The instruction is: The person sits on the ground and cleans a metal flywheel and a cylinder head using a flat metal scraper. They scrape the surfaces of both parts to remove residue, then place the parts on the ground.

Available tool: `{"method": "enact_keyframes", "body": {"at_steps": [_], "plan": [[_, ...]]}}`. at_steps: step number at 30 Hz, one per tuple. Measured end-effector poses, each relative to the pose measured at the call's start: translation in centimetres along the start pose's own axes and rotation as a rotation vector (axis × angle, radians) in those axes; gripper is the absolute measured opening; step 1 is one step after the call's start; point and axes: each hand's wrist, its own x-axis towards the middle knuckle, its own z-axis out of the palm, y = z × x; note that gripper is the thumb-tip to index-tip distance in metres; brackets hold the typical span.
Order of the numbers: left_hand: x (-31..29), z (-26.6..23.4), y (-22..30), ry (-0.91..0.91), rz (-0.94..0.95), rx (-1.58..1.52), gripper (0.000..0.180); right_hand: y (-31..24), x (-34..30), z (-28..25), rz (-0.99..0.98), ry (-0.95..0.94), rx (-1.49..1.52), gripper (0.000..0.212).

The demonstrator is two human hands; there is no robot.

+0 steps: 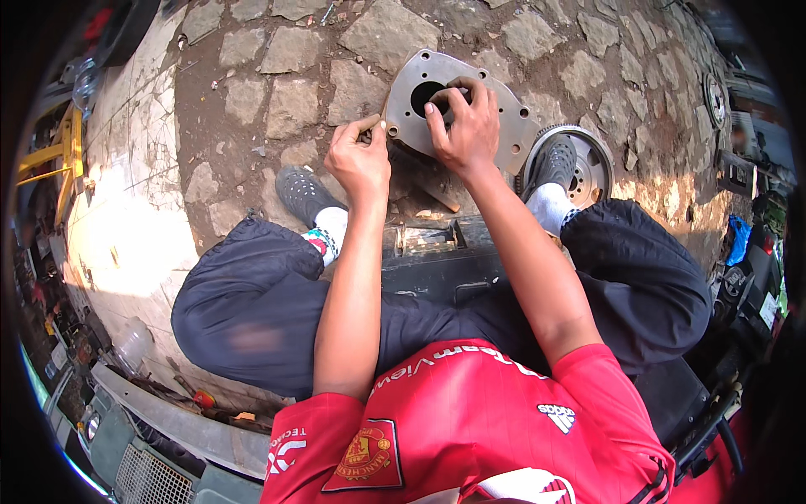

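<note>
A flat grey metal plate [491, 113] with a large round hole and several small bolt holes stands tilted in front of me, beyond my feet. My right hand [468, 130] grips it at the big hole, fingers curled over the dark opening and thumb at its edge. At the plate's left corner, beside a bolt hole, my left hand [361, 160] is closed in a pinch. Whether a small piece or just the plate's edge sits between those fingertips is too small to tell. The plate's underside is mostly hidden.
Under my right shoe lies a toothed flywheel [598, 160]. Uneven stone paving [294, 50] surrounds the plate. A yellow metal frame [71, 155] and a clear plastic bottle [84, 84] are at far left. Blue plastic [739, 239] and dark machine parts crowd the right side.
</note>
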Motion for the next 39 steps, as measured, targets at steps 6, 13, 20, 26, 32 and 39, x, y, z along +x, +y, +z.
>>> {"method": "enact_keyframes", "body": {"at_steps": [6,13,20,26,32,39], "plan": [[1.6,0.6,-0.2,-0.003,0.115,-0.042,0.016,-0.2,0.2,0.1,-0.009,0.001,0.007,0.025],[0.6,0.3,-0.9,-0.018,-0.018,-0.052,0.015,-0.2,0.1,-0.2,0.029,-0.033,0.008,0.024],[-0.9,0.8,-2.2,-0.048,-0.169,-0.121,0.016,0.0,0.3,-0.2,0.014,-0.015,0.027,0.024],[1.5,1.2,-0.7,-0.045,-0.040,-0.029,0.016,-0.4,0.2,-0.4,0.016,-0.027,0.031,0.024],[-0.8,0.3,-1.8,-0.040,-0.050,-0.064,0.014,0.0,0.0,-0.1,0.012,-0.006,0.024,0.025],[0.6,0.2,-0.1,-0.057,0.007,0.008,0.011,-0.1,0.2,-0.3,-0.023,0.014,0.042,0.025]]}}
